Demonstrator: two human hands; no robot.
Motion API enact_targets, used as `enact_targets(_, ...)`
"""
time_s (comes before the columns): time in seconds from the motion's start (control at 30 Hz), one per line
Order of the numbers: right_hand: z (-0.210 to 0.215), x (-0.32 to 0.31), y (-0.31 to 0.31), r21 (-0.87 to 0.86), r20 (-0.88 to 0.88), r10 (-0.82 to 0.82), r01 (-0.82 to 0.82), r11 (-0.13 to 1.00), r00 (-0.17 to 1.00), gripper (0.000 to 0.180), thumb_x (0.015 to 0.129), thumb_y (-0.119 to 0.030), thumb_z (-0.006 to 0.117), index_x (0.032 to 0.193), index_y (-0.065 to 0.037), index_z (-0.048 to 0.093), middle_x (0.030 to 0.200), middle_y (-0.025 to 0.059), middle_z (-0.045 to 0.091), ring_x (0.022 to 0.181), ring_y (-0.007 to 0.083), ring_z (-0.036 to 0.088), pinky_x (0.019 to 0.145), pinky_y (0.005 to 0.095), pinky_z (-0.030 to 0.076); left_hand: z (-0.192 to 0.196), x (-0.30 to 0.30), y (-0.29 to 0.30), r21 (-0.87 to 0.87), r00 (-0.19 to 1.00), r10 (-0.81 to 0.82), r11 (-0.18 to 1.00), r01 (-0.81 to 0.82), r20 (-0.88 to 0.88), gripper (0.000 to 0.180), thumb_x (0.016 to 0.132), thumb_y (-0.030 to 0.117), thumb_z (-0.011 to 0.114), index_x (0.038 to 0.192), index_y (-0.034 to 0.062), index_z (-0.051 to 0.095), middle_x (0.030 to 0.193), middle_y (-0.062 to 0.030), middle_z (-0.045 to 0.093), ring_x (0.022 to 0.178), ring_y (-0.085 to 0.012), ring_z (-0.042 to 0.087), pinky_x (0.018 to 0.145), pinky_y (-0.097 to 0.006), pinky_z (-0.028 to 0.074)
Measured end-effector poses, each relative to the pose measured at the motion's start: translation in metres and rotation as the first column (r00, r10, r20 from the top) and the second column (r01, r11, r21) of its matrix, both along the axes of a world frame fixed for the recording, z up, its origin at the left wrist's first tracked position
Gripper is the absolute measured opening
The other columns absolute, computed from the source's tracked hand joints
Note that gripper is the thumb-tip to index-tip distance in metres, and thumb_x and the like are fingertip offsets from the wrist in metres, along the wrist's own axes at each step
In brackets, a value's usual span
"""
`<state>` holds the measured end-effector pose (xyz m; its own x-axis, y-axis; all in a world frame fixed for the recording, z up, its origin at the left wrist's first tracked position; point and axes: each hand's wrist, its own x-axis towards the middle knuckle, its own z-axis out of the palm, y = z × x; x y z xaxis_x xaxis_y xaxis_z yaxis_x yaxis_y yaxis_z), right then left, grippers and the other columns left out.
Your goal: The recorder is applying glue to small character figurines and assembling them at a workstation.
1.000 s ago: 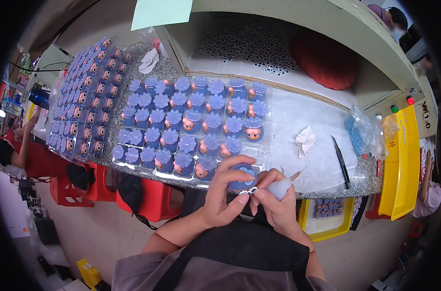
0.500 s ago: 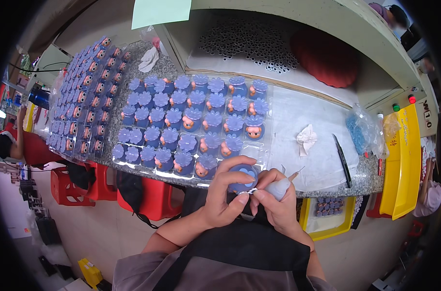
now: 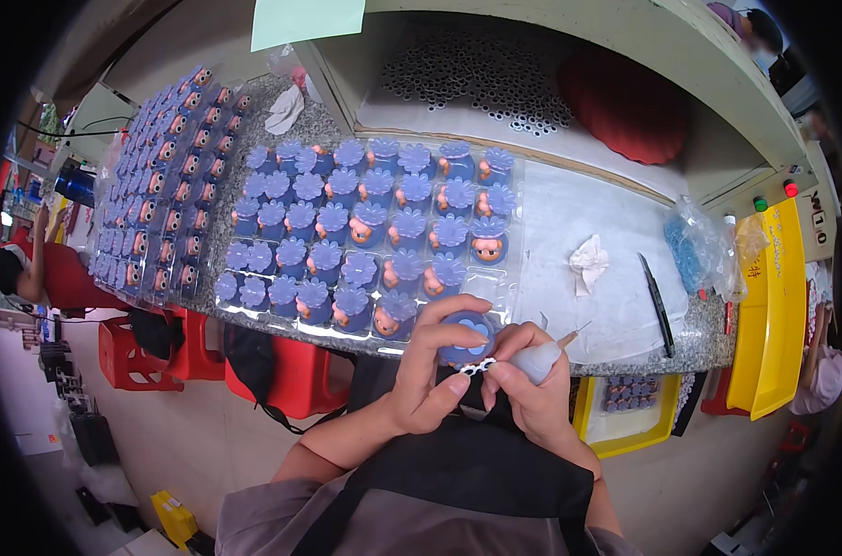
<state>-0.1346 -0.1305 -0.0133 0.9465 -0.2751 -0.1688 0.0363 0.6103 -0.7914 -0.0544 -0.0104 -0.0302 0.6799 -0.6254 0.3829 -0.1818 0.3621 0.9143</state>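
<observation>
Blue rounded plastic figure [image 3: 460,347] near granite counter [image 3: 708,350] edge: your left hand [image 3: 423,378] curls around it, right hand [image 3: 534,394] pinches white-and-black eyepiece [image 3: 477,368].

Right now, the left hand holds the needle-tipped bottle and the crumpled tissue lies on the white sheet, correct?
Wrong hand: the head view shows the right hand holding the needle-tipped bottle; the crumpled tissue does lie on the white sheet.

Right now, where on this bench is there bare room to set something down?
On the white paper: between the figurine tray and the crumpled tissue, and between that tissue and the slim black tool. Crowded: the tray, the blue figurines farther left, and the shelf strewn with eye pieces.
</observation>
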Motion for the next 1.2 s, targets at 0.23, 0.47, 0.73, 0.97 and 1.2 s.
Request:
enact_targets(0.23,-0.0002,-0.0008,0.0,0.004,-0.002,-0.009,0.009,1.0,1.0,0.008,0.077,0.003,0.056,0.081,0.002,0.049,0.083,0.0094,0.051,0.055,0.0104,0.054,0.046,0.0202,0.043,0.002,0.0005,-0.0009,0.006,0.999,0.004,1.0,-0.004,0.036,0.032,0.077,0.014,0.048,0.106,0.0018,0.043,0.117,-0.0246,0.038,0.102,-0.0269,0.042,0.088,-0.036,0.033)
enact_targets(0.47,-0.0005,-0.0003,0.0023,0.038,0.007,-0.022,0.022,0.999,1.0,0.008,0.077,0.004,0.056,0.081,0.002,0.049,0.085,0.01,0.05,0.055,0.0108,0.055,0.046,0.0211,0.044,0.0023,0.0057,0.0019,0.087,0.977,0.003,0.996,-0.022,0.215,0.027,0.08,0.014,0.047,0.104,0.0037,0.038,0.117,-0.0255,0.035,0.092,-0.0191,0.045,0.082,-0.031,0.038)
enact_targets(0.73,-0.0009,-0.001,0.004,0.046,0.036,0.011,-0.013,0.999,0.999,0.007,0.079,0.001,0.055,0.08,0.002,0.048,0.083,0.0092,0.049,0.056,0.011,0.054,0.047,0.0218,0.045,0.0009,0.005,0.0026,0.081,0.973,0.024,0.996,-0.044,0.23,0.025,0.081,0.015,0.047,0.102,0.005,0.038,0.115,-0.0255,0.037,0.09,-0.0195,0.047,0.081,-0.031,0.039)
enact_targets(0.97,-0.0017,-0.0004,0.003,0.089,0.036,0.036,-0.039,0.995,0.999,0.008,0.079,0.0,0.055,0.08,0.001,0.047,0.084,0.0086,0.048,0.056,0.0106,0.054,0.047,0.0214,0.044,-0.0017,0.0023,0.0,-0.01,0.988,0.064,0.998,-0.063,0.139,0.026,0.078,0.013,0.048,0.102,0.0037,0.046,0.112,-0.026,0.043,0.093,-0.0265,0.048,0.081,-0.035,0.039)
enact_targets(1.2,-0.0011,0.0006,0.0004,0.048,0.009,0.074,-0.075,0.996,0.997,0.008,0.079,0.0,0.055,0.081,0.0,0.048,0.084,0.008,0.048,0.057,0.0094,0.053,0.047,0.0208,0.044,0.0008,0.0037,-0.0004,-0.015,0.991,0.064,0.998,-0.063,0.116,0.027,0.077,0.012,0.048,0.102,0.0035,0.046,0.112,-0.0258,0.043,0.093,-0.0263,0.048,0.081,-0.035,0.039)
